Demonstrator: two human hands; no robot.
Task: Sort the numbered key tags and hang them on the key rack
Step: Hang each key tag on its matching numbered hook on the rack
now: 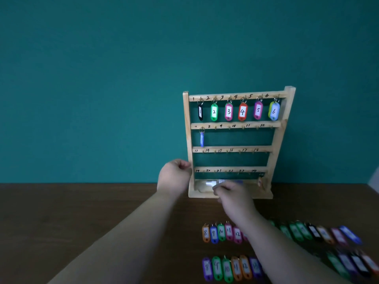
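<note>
Teal wall, dark table point(82, 212). Wooden key rack point(235, 124): tags 1–6 on top hooks, blue tag point(202, 139) edge-on at hook 7. Remaining key tags point(221, 233) laid in numbered rows for picking. Left hand point(174, 177) curled beside the rack post, apparently steadying it; right hand point(233, 195) blurred, grip unclear

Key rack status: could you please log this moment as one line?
key rack: tags 1-6 hung, blue tag on hook 7 | left hand: beside rack frame | right hand: at rack base | table tags: two rows waiting

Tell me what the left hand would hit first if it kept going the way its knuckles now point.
Probably the key rack: the left hand is curled beside the rack's left upright, near the bottom rail. Depth is unclear, so it may pass just in front.
</note>
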